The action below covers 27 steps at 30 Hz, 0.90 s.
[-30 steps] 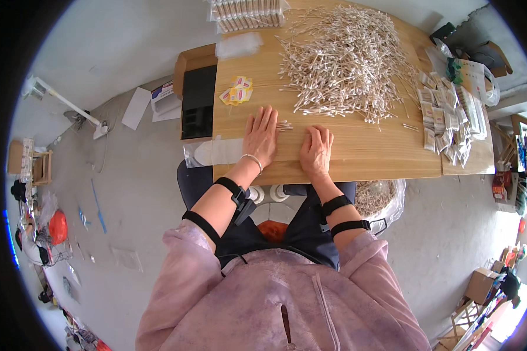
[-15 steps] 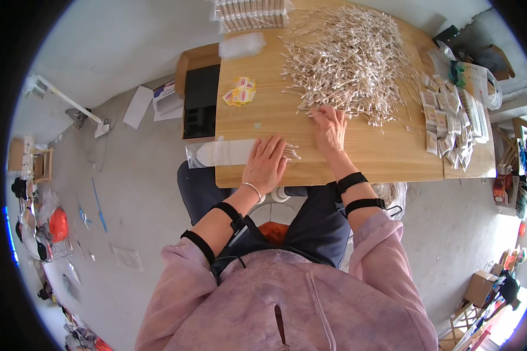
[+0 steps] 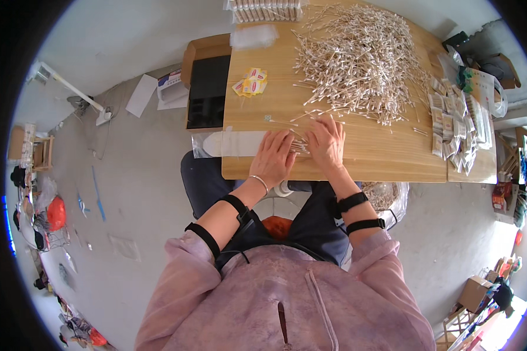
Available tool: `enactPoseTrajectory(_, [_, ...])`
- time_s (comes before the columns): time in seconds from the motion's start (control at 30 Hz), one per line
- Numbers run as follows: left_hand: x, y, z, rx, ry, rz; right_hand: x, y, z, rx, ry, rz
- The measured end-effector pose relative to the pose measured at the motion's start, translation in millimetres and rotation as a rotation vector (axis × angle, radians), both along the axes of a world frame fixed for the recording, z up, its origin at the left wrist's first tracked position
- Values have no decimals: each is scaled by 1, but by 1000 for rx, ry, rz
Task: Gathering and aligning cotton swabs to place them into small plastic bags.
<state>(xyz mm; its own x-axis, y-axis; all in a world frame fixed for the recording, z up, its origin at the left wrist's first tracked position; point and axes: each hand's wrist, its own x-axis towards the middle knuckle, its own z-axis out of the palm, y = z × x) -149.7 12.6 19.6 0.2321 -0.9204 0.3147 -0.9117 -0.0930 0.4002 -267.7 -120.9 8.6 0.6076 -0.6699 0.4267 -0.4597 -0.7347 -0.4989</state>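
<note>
On the wooden table (image 3: 386,158), my left hand (image 3: 273,157) is closed over a small bundle of cotton swabs (image 3: 299,146), whose tips stick out past its fingers on the right. Beneath and left of that hand lies a white strip with a rounded end (image 3: 240,144), beside clear plastic film (image 3: 200,146) that hangs over the table's left edge. My right hand (image 3: 327,143) curls its fingers against the right end of the bundle, and a few swabs show at its fingertips. What lies under both palms is hidden. Behind my hands spreads a large heap of loose cotton swabs (image 3: 363,58).
Yellow and white packets (image 3: 252,82) lie at the left of the table, with clear bags (image 3: 254,36) and packed swabs (image 3: 266,10) farther back. Several small swab packs (image 3: 451,126) crowd the right side. A dark open box (image 3: 208,88) stands beyond the left edge.
My right hand has come away from the heap toward me, down to the bundle beside my left hand. A few swabs now trail from the heap. The view has shifted slightly.
</note>
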Motion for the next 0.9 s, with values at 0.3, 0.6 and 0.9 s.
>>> enactPoseTrajectory(0.3, [0,0,2,29,47,-9,-24,-39,-7,-67,63,-248])
enactPoseTrajectory(0.6, [0,-2,-2,39,25,90,14,-37,4,-201,129,127])
enactPoseTrajectory(0.9, [1,-6,-5,158,-18,120,-6,0,18,-103,221,16])
